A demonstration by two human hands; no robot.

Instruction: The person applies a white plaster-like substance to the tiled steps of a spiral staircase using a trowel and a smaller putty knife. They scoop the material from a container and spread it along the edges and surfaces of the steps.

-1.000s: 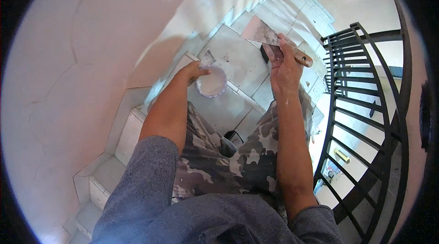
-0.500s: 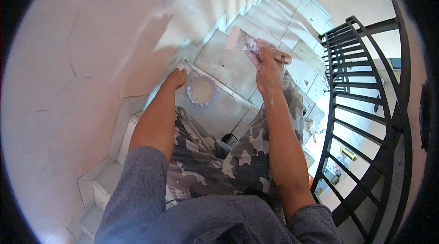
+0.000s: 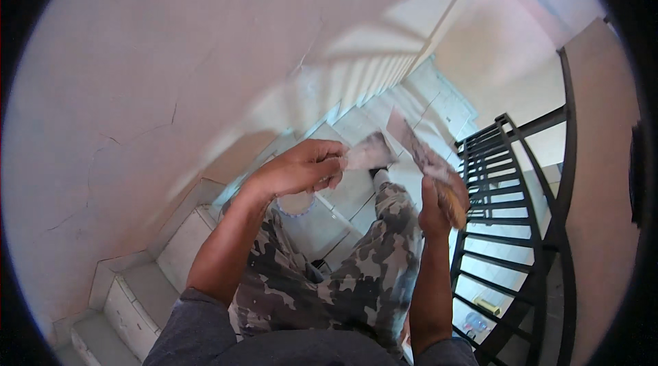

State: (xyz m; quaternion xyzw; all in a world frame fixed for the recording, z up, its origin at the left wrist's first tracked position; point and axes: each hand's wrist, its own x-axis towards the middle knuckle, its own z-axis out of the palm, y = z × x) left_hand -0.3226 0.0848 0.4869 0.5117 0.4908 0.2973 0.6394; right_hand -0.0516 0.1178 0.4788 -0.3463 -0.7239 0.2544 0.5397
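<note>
My left hand (image 3: 298, 168) is raised over the tub, its fingers closed on a small flat scraper (image 3: 370, 152) whose blade is smeared grey and white. Held up in my right hand (image 3: 442, 205) is a wide putty knife (image 3: 419, 143) with a wooden handle, its blade coated with pale filler and tilted up to the left. The two blades are close together; the picture does not show clearly whether they touch. Below my left wrist stands a round tub (image 3: 297, 205) of whitish paste with a scalloped rim, partly hidden by that hand.
A pinkish wall (image 3: 137, 57) with cracks (image 3: 301, 61) rises on the left. Tiled stairs (image 3: 130, 290) descend at the lower left, and more steps (image 3: 435, 95) lie ahead. A black metal railing (image 3: 507, 208) runs along the right. My legs in camouflage trousers (image 3: 329, 290) straddle the landing.
My left hand has risen from beside the tub and come right, with the scraper now showing. My right hand has moved right and lower, turning the putty knife's blade upward. The view has tilted toward the wall.
</note>
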